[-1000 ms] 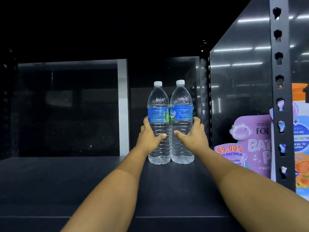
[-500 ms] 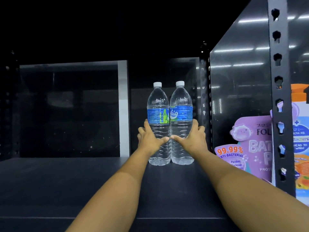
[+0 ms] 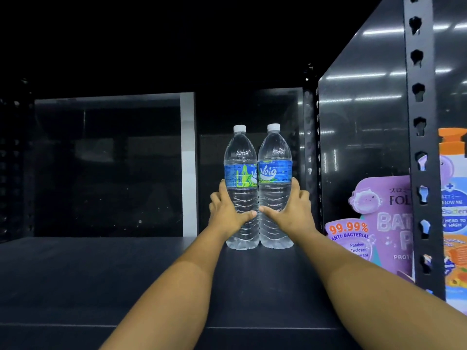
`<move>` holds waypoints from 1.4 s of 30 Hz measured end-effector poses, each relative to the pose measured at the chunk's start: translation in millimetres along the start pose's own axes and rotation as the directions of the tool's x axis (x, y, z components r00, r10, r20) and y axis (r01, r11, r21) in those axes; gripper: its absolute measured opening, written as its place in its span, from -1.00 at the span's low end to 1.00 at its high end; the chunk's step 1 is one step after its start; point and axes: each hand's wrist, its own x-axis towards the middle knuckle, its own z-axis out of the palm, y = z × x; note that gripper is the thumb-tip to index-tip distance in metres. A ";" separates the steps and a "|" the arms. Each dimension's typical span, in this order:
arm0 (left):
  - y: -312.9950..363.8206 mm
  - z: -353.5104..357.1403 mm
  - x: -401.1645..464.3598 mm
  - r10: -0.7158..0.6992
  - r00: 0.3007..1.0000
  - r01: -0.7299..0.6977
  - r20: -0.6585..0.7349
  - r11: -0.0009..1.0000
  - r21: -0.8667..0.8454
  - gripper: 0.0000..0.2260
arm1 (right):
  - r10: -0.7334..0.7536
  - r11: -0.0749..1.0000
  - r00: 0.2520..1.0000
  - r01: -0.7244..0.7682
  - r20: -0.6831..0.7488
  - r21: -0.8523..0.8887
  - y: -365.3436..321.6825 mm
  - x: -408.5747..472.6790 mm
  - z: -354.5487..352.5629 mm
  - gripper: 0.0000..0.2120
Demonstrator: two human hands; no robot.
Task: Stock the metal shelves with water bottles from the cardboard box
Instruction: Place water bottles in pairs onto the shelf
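Water bottles: left bottle (image 3: 241, 188) and right bottle (image 3: 275, 185) upright, caps up, long axes vertical, touching side by side near back right corner of metal shelf (image 3: 101, 281). Left hand (image 3: 228, 213) wraps left bottle, right hand (image 3: 290, 213) wraps right bottle, thumbs across fronts, both arms stretched forward. Wide open shelf room left of bottles and toward front edge; slotted upright (image 3: 309, 157) just right. Purple pouch (image 3: 379, 223) beyond side panel.

Two clear water bottles stand upright, touching, at back of dark metal shelf (image 3: 101, 279). Left hand (image 3: 228, 213) grips left bottle (image 3: 240, 173), right hand (image 3: 290, 213) grips right bottle (image 3: 275, 170), thumbs nearly meeting in front. Purple refill pouch (image 3: 379, 223) beyond slotted upright post (image 3: 420, 147) at right.
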 end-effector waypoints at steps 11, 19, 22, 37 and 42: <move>-9.5 -5.4 4.0 0.077 0.996 -0.069 0.053 0.988 -0.135 -0.03 | -0.024 0.992 0.999 0.019 0.041 0.126 5.8 -0.9 -4.8 -0.14; -3.9 0.6 3.0 0.077 0.997 -0.077 -0.022 0.997 -0.007 0.02 | -0.025 1.000 0.999 0.025 -0.024 -0.009 0.7 0.6 -3.8 -0.17; -7.1 -2.0 5.8 0.083 0.996 -0.082 0.021 0.995 -0.060 -0.03 | -0.014 0.998 1.000 0.014 0.010 0.065 1.5 -1.2 -7.7 -0.27; -5.5 -4.7 3.4 0.062 0.998 -0.061 0.020 0.998 -0.022 -0.03 | -0.029 0.998 0.998 0.026 0.047 0.063 -0.6 -6.3 -10.7 -0.25; -9.6 -10.1 3.0 0.041 0.995 -0.033 0.088 0.995 -0.089 -0.15 | -0.024 0.997 0.998 0.019 0.059 0.074 -1.1 -6.4 -11.1 -0.29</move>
